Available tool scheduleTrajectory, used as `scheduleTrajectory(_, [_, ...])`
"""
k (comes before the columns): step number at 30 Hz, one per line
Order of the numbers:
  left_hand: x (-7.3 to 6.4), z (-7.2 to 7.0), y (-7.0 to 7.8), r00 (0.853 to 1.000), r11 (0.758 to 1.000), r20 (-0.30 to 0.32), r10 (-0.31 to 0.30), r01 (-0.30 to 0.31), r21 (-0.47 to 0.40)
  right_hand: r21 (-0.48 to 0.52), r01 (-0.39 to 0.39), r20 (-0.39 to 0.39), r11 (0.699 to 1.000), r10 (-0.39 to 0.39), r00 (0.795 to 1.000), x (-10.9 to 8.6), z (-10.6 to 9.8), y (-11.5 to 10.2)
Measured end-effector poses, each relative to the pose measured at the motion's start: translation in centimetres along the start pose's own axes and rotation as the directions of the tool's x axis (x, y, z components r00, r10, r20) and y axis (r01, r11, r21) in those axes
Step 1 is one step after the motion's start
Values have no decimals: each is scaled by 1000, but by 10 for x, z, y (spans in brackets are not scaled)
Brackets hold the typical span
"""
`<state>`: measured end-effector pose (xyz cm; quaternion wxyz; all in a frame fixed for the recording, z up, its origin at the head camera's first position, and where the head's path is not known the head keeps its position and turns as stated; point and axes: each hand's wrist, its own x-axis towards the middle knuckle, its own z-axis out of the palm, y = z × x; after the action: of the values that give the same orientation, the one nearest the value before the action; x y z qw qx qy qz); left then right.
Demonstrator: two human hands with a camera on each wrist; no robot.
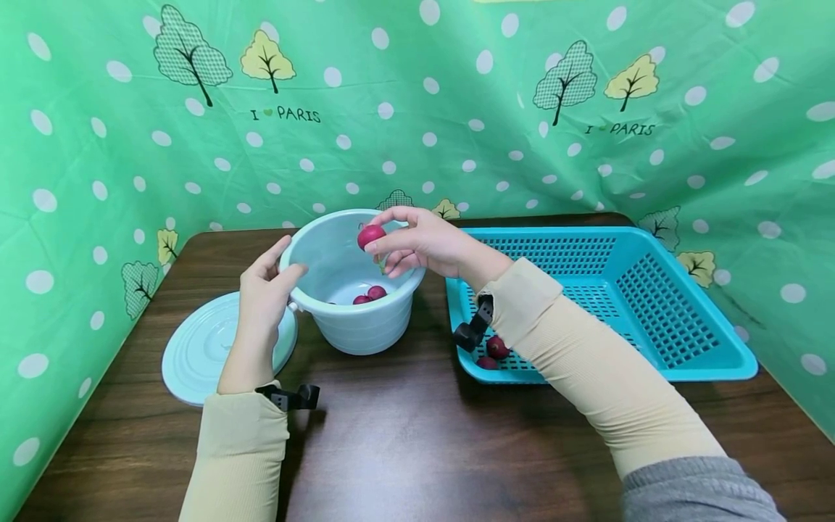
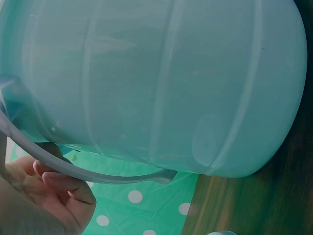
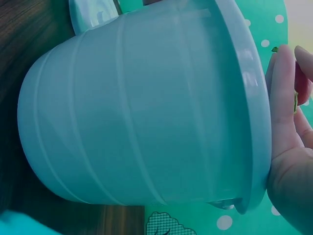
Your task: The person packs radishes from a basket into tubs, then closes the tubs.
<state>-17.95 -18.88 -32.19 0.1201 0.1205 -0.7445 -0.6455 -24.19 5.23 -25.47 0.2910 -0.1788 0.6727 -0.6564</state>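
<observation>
My right hand (image 1: 424, 243) pinches a red radish (image 1: 370, 236) with a bit of green stem, above the mouth of a pale blue bucket (image 1: 365, 330). In the right wrist view the radish (image 3: 303, 83) is partly hidden by the fingers. My left hand (image 1: 264, 290) grips the bucket's left rim, its thumb over the edge. The left wrist view shows some of its fingers (image 2: 68, 188) curled by the bucket's handle (image 2: 98, 175). Inside the bucket lie a few radishes (image 1: 376, 292); its near wall hides part of them.
A turquoise perforated basket (image 1: 711, 373) stands at the right, with radishes (image 1: 497, 347) in its near left corner, partly hidden by the right arm. The pale blue lid (image 1: 196, 355) lies flat on the dark wooden table (image 1: 391, 449), left of the bucket. Green dotted cloth hangs behind.
</observation>
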Motion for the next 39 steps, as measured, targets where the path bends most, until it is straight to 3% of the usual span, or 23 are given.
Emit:
scheduleTrajectory(17, [1,0,-1,1000,1000,5,-5,5,-8,21,3,2,1000,-3,1000,-3,-5,1])
scheduleTrajectory(29, [2,0,-1,1000,1000,-8,-8,8,11,6,19,75,1000,-20,997,-17,-16,2])
scheduleTrajectory(39, [0,0,1,1000,1000,-5,-19,19,12,-17,31,82,999,-29,996,-29,-30,0])
